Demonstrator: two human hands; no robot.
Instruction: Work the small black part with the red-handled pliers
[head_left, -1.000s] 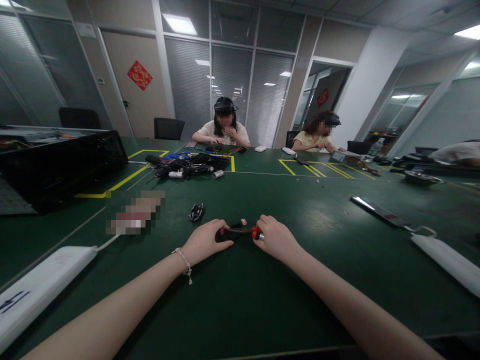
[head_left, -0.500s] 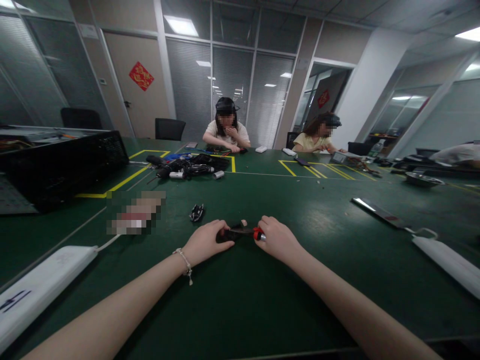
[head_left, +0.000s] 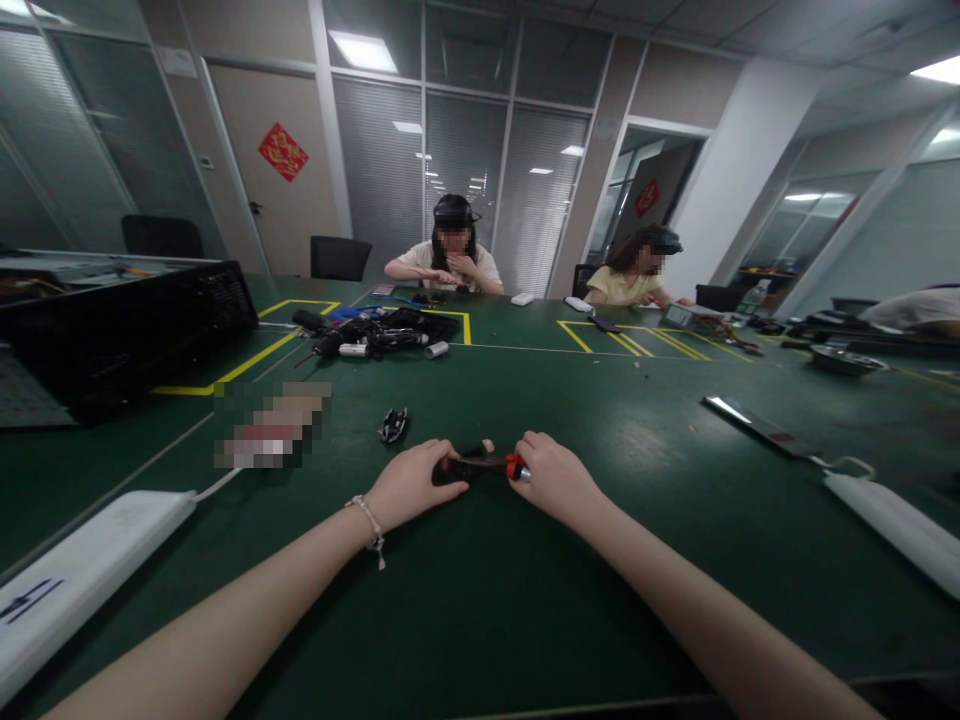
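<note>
My left hand (head_left: pixel 420 482) is closed around a small black plastic part (head_left: pixel 471 468), thumb in front and fingers behind it, low over the green table. From the right, my right hand (head_left: pixel 553 474) grips a red-handled tool (head_left: pixel 514 467) with a silvery section; it looks like a screwdriver. Its thin dark shaft points left and meets the black part, though the exact contact is too dark to make out. Just behind them lies a small pale piece (head_left: pixel 488 446). A crumpled-looking black and silver part (head_left: pixel 394 425) rests beyond my left hand.
Farther back lies a pile of black cables and tools (head_left: pixel 382 335). A black computer case (head_left: pixel 127 340) stands at left. White power banks (head_left: pixel 97 570) with tethered phones flank both arms; a metal bowl (head_left: pixel 847 360) is at right. Two co-workers (head_left: pixel 454 255) sit opposite.
My hands, the black part and the red-handled tool look the same. Opposite, the co-worker's lowered arm has drawn back from the table and now holds something long near the chest.
</note>
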